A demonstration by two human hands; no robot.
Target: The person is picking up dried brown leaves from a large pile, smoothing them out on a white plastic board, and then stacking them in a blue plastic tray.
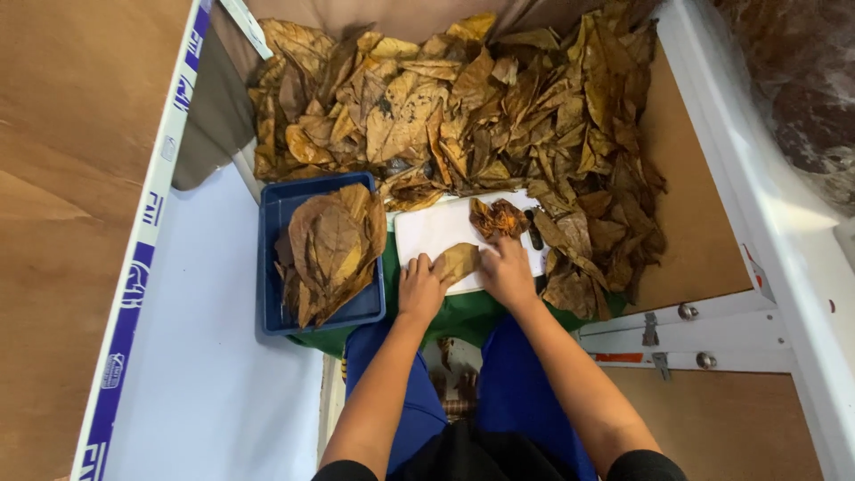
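Both hands rest on a white board (436,233) laid over a green surface (463,313). The left hand (420,289) and right hand (508,272) press flat on one dry brown leaf (458,261) between them. A crumpled leaf (497,216) lies on the board just beyond. A blue tray (272,267) at left holds stacked leaves (331,248). A large leaf pile (463,107) spreads behind.
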